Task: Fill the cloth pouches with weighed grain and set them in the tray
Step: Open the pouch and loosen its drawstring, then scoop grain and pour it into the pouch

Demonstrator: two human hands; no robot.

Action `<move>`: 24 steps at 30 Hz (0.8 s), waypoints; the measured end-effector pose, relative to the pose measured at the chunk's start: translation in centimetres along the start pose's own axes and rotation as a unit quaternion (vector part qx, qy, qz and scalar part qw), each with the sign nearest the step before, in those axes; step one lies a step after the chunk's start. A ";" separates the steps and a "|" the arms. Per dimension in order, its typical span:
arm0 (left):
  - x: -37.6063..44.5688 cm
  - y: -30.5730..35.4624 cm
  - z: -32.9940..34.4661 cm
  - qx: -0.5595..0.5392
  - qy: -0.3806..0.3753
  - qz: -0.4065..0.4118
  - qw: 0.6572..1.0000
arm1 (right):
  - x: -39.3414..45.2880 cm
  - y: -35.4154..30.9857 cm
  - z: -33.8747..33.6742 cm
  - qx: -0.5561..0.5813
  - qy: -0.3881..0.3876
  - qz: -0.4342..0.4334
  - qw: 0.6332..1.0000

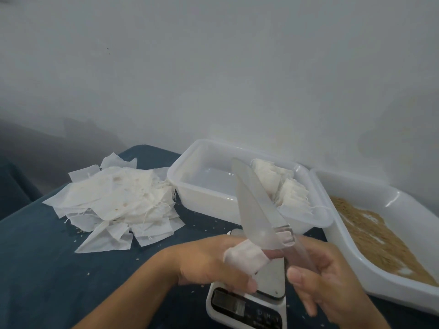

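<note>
My left hand (pixel 213 264) grips a small white cloth pouch (pixel 244 256) above the digital scale (pixel 273 279). My right hand (pixel 332 279) holds a translucent plastic scoop (pixel 254 210) by its clear lower end. The scoop is tipped up, and its narrow end meets the pouch's mouth. I cannot tell whether there is grain inside the scoop. Behind the scoop stands a white tray (pixel 204 193) with several filled pouches (pixel 285 188) at its right end. A pile of flat empty pouches (pixel 118 200) lies to the left.
A white tub (pixel 356 184) of brown grain (pixel 380 236) stands at the right, touching the tray. Everything rests on a dark blue surface (pixel 47 257) with loose grains scattered on it. A pale wall rises directly behind the containers.
</note>
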State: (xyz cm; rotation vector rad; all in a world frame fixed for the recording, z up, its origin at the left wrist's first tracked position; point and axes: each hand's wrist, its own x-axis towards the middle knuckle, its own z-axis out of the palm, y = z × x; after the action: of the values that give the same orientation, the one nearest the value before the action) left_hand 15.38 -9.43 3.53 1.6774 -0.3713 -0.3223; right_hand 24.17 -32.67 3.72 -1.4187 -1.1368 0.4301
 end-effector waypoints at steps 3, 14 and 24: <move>0.7 0.5 0.4 0.034 0.061 0.026 0.997 | 0.1 0.6 -0.2 0.023 0.087 -0.044 0.995; 5.6 -0.1 1.2 0.135 0.266 0.156 0.942 | 0.8 0.3 -0.7 0.093 0.330 -0.091 0.935; 4.0 -2.9 0.5 0.151 0.267 0.130 0.943 | 0.4 -0.6 -2.9 -0.224 0.434 0.073 0.870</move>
State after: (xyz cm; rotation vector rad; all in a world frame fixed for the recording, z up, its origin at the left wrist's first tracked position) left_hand 18.95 -11.23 0.57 1.9067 -0.2346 0.4042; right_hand 26.49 -34.06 5.04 -1.8251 -0.3845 -0.3967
